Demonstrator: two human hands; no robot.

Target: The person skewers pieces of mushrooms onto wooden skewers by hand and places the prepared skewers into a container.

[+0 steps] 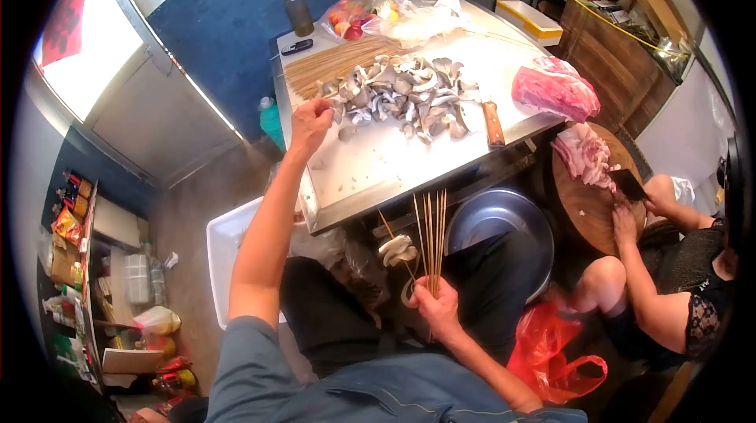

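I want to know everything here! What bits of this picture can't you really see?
- Head view: the left hand reaches the mushroom pile; its fingertips hide whatever it pinches.
- The right hand grips a bundle of skewers; their lower ends are hidden in the fist.
- The bag of fruit is too blurred to name its contents.
- Another person's head is cut off by the right edge.

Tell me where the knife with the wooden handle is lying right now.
The knife lies on the white table near its right front edge, just right of the mushroom pile and left of the raw meat.
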